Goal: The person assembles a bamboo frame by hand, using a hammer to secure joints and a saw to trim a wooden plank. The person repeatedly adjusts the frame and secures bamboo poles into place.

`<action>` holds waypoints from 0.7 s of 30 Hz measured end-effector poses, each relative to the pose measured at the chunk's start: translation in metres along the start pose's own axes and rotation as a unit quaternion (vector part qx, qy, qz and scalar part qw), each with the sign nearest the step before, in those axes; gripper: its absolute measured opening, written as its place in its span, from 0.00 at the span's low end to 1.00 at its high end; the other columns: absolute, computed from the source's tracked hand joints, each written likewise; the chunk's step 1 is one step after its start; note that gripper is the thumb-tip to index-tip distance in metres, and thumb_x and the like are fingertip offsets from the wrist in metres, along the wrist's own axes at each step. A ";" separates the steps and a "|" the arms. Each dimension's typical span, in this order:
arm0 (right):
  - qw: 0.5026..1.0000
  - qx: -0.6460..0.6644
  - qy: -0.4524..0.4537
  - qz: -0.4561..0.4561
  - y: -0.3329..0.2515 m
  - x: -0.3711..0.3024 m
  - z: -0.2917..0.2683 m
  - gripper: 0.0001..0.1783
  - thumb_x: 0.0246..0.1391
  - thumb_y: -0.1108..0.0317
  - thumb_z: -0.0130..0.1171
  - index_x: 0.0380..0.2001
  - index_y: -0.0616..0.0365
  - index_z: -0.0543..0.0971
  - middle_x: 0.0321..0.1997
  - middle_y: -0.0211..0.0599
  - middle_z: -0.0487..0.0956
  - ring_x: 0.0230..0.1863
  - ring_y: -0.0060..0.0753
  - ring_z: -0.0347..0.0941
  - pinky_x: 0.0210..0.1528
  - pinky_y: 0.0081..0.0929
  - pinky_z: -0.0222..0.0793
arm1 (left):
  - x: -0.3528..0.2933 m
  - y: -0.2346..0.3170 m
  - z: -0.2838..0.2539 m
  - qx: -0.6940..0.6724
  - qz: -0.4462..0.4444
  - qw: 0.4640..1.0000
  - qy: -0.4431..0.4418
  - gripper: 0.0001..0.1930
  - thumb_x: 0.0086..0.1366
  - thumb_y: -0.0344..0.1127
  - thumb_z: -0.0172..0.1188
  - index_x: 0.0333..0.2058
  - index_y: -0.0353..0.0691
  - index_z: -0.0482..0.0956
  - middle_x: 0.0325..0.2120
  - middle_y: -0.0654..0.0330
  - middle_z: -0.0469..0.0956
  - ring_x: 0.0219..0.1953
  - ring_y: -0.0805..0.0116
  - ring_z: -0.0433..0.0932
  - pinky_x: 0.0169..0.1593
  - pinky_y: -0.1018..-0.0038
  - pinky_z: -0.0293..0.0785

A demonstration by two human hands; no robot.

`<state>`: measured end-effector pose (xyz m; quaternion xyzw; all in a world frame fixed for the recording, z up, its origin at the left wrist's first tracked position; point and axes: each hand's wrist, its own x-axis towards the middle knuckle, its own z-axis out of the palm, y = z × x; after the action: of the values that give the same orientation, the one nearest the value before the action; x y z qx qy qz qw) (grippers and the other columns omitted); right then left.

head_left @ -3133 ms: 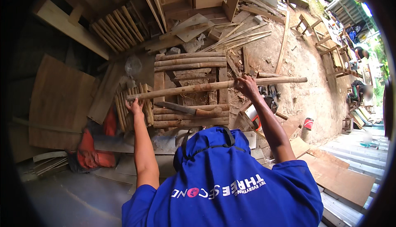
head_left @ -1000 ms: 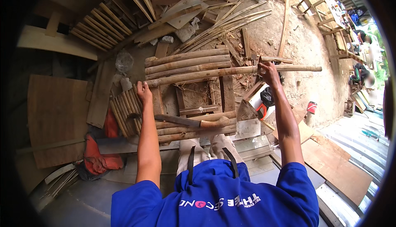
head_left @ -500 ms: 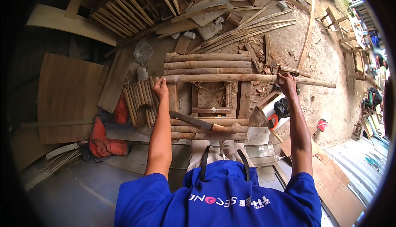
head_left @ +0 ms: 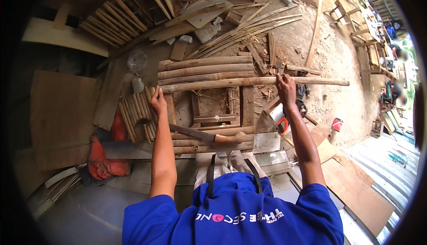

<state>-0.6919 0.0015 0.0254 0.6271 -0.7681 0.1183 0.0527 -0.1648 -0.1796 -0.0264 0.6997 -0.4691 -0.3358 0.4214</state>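
Note:
A long bamboo pole point(head_left: 213, 84) lies crosswise over a low wooden frame, just on the near side of several bamboo slats point(head_left: 205, 68). My left hand point(head_left: 158, 102) is closed at its left end, about level with the slats' ends. Farther along, my right hand point(head_left: 287, 88) grips the pole from above, and the pole's end sticks out well to the right beyond it. A machete point(head_left: 192, 132) with a wooden handle rests on more bamboo poles point(head_left: 213, 148) at the frame's near side.
Left of the frame stands a smaller slatted bamboo piece point(head_left: 137, 113). Thin wood strips point(head_left: 249, 31) and scraps litter the ground behind. A white and orange container point(head_left: 279, 119) and a red can point(head_left: 336, 125) are at right. Plywood point(head_left: 62, 116) leans at far left.
The view has shifted, so the scene sits farther left. Against the frame, the pole has slid slightly right, and my right hand holds it a little nearer the frame.

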 end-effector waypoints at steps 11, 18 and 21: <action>0.990 0.099 -0.099 0.033 -0.009 0.009 -0.005 0.28 0.50 0.60 0.67 0.56 0.46 0.77 0.59 0.38 0.73 0.62 0.44 0.68 0.67 0.66 0.48 | -0.009 0.015 0.003 0.029 0.050 0.998 0.031 0.15 0.70 0.39 0.58 0.51 0.41 0.81 0.47 0.51 0.81 0.44 0.66 0.81 0.46 0.68 0.77; 0.987 0.115 -0.100 0.059 -0.013 0.017 -0.014 0.26 0.47 0.57 0.69 0.51 0.51 0.80 0.54 0.42 0.77 0.54 0.46 0.74 0.64 0.53 0.58 | -0.009 0.017 0.002 0.026 -0.047 0.998 0.016 0.15 0.69 0.40 0.58 0.50 0.41 0.82 0.47 0.52 0.82 0.46 0.62 0.81 0.48 0.66 0.76; 0.983 0.124 -0.120 0.065 -0.012 0.018 -0.014 0.27 0.46 0.57 0.70 0.51 0.50 0.80 0.55 0.43 0.77 0.56 0.46 0.73 0.62 0.46 0.62 | -0.007 0.013 0.006 0.014 -0.010 1.000 0.025 0.16 0.69 0.41 0.58 0.51 0.41 0.81 0.46 0.52 0.82 0.42 0.64 0.81 0.44 0.65 0.75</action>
<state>-0.6850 -0.0147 0.0448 0.5868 -0.7877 0.1392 -0.1258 -0.1767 -0.1772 -0.0166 0.7183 -0.4563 -0.3160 0.4195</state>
